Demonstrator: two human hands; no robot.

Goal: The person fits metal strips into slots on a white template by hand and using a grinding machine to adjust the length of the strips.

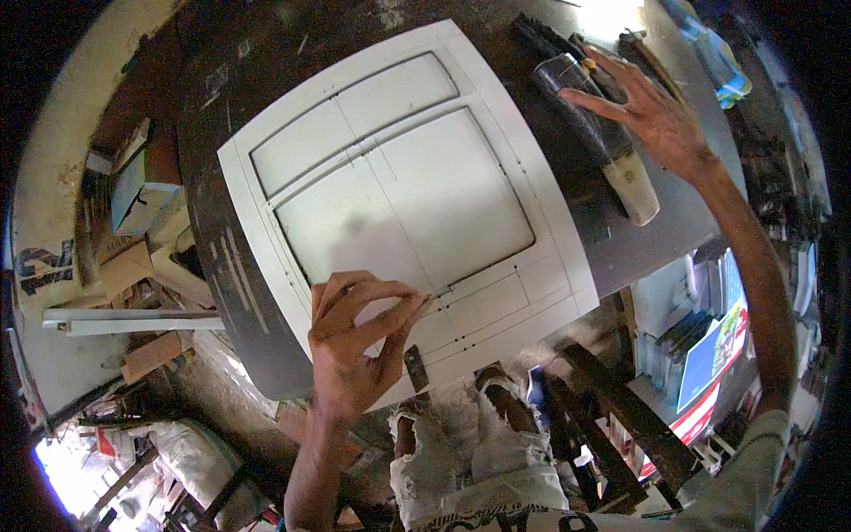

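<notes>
A large white board [390, 213] with cut or drawn dark outlines, thin ruled lines and small dots lies tilted on the dark table. Over its near edge, my left hand [359, 337] has thumb and forefinger pinched together; whatever is between the tips is too small to make out. A small dark rectangular piece [415, 368] lies on the board close to that hand. At the upper right, my right hand [656, 115] is spread with nothing gripped. It reaches over a clear bottle-like container [589, 115] with a pale end, beside long dark tools [545, 40].
The dark table [235, 266] has scratched, curved-looking edges. At left stand a box [142, 191] and pale strips [133, 321]. Wooden bars [629, 417] and bright printed sheets [709, 363] are at lower right. A blue and yellow wrapper [731, 84] lies at the far right.
</notes>
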